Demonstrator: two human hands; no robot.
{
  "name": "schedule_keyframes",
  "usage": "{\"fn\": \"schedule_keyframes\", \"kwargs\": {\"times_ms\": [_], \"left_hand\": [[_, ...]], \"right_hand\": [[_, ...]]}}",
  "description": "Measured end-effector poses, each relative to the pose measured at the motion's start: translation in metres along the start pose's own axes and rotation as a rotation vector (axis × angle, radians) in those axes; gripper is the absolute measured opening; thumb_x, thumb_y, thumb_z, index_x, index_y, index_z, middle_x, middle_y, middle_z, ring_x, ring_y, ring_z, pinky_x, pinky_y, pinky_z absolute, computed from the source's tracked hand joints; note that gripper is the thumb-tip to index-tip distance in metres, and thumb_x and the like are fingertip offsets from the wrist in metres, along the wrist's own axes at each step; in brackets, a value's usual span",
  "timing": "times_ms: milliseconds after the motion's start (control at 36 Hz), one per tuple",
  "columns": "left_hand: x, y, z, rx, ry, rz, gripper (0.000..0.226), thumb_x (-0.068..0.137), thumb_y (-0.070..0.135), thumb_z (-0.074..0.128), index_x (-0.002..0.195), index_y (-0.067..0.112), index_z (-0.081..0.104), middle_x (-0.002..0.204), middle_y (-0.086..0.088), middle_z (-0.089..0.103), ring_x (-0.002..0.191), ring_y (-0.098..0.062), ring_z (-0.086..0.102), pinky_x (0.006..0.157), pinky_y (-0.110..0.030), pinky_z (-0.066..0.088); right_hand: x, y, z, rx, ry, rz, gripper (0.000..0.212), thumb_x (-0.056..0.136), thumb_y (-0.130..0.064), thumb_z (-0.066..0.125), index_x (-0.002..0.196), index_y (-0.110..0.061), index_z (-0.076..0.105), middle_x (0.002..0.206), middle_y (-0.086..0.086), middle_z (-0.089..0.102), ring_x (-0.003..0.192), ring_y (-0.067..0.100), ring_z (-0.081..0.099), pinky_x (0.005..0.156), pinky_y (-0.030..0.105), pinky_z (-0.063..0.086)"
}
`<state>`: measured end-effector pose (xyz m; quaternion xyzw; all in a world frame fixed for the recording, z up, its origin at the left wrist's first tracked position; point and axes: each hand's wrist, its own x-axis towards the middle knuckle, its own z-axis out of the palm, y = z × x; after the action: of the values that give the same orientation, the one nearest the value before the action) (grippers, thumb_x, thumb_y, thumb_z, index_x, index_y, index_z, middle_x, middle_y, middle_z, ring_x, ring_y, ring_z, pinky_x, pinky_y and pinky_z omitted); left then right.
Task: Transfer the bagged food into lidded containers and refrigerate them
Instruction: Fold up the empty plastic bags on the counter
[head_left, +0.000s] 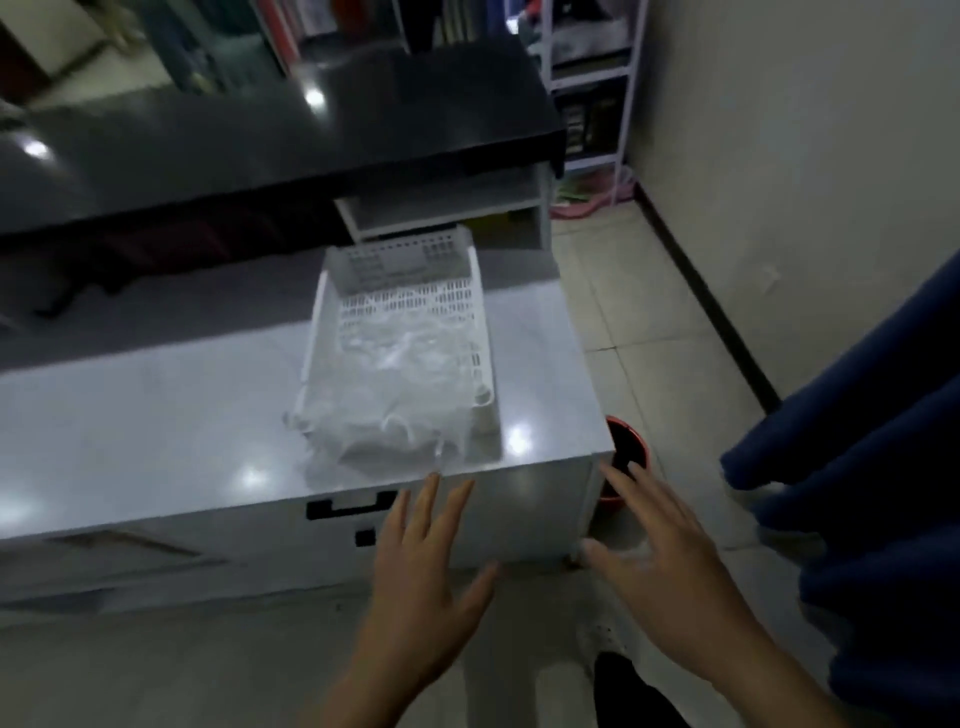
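Where glare spots dot: white counter (156, 415)

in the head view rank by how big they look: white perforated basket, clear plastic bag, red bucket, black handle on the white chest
1. white perforated basket
2. clear plastic bag, which spills over the basket's front edge; its see-through outline is blurry, so its rank against the basket is unsure
3. black handle
4. red bucket, partly hidden behind the chest
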<state>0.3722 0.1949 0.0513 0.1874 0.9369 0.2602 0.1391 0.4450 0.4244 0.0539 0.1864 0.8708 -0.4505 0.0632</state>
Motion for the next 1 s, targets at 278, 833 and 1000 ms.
{"fn": "schedule_keyframes", "kwargs": {"times_ms": [278,833,1000], "left_hand": [[0.020,0.025,-0.086,-0.220,0.192,-0.069,0.049,0.087,0.056,0.066,0.133,0.060,0.050,0.129,0.036,0.058,0.122,0.009,0.055,0.101,-0.013,0.043],[0.151,-0.161,-0.179,-0.205,0.225,-0.296,0.006,0.088,0.037,0.070,0.083,0.036,0.067,0.117,0.025,0.065,0.112,-0.003,0.056,0.093,-0.023,0.040],[0.194,-0.198,-0.256,-0.533,0.347,-0.078,0.007,0.087,0.038,0.075,0.093,0.034,0.076,0.098,0.022,0.074,0.096,-0.001,0.068,0.084,-0.025,0.052]], "right_hand": [[0.106,-0.034,-0.008,0.035,-0.239,-0.208,0.063,0.091,-0.054,0.060,0.142,-0.065,0.024,0.156,-0.035,0.008,0.149,-0.002,0.003,0.123,0.036,0.013],[0.221,-0.159,0.076,-0.326,-0.298,-0.517,0.007,0.093,-0.036,0.065,0.092,-0.040,0.070,0.140,-0.021,0.050,0.147,0.007,0.025,0.120,0.034,0.014],[0.228,-0.249,0.066,-0.134,-0.008,-0.467,0.008,0.089,-0.035,0.070,0.086,-0.042,0.072,0.123,-0.029,0.061,0.120,-0.011,0.050,0.098,0.017,0.034]]}}
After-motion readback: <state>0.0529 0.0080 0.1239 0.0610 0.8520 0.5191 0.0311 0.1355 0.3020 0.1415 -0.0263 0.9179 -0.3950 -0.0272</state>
